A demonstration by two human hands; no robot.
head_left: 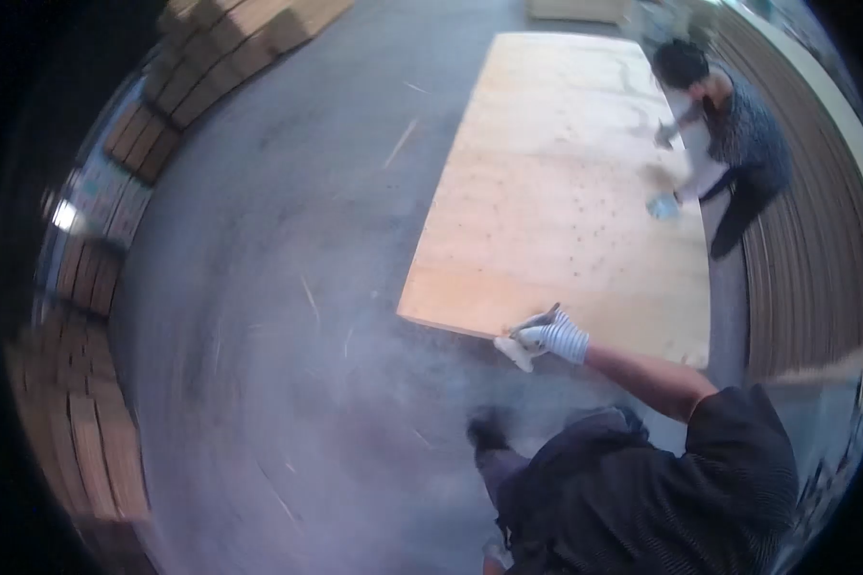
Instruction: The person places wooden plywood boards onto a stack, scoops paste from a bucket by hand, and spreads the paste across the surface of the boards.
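Note:
My right hand (pixel 551 337), in a white glove with a striped cuff, reaches to the near edge of a large plywood sheet (pixel 537 192). Its fingers are closed round what looks like a scraper (pixel 516 356). The pale, flat end hangs past the board's edge, and a dark tip pokes up on the other side of the glove. Of my left hand (pixel 497 554), only a small pale patch shows at the bottom, by my dark shirt; its fingers are hidden. Dark spots dot the board's surface.
Across the board a co-worker (pixel 743 129) bends over its right edge, a light blue item (pixel 662 206) at one gloved hand. Stacked sheets (pixel 796 230) rise behind them. Bundled wood (pixel 96 450) lines the left side. Thin slivers (pixel 401 144) lie on the grey floor (pixel 259 287).

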